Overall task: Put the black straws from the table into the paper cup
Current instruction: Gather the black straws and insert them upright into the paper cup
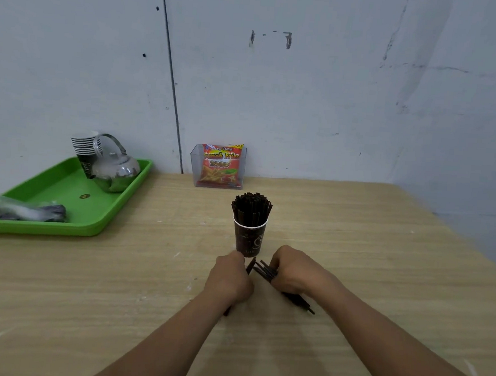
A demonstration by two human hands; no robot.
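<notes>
Gathering the last black straws (265, 270) on the bench (383, 256) before the crammed paper cup (248, 237), left hand (230, 277) and right hand (293, 271) each clamped mid-bundle; likely light, stiff, slippery.

A pale wall behind a light wood table

We see a grey-white wall (306, 89), scuffed and marked with dark smudges, with a thin dark vertical seam (171, 88) running down to the table (353, 254). The table has a pale wood-grain top with small white flecks, and its far edge meets the wall. The wall turns a corner at the right. The light is soft and even.
</notes>
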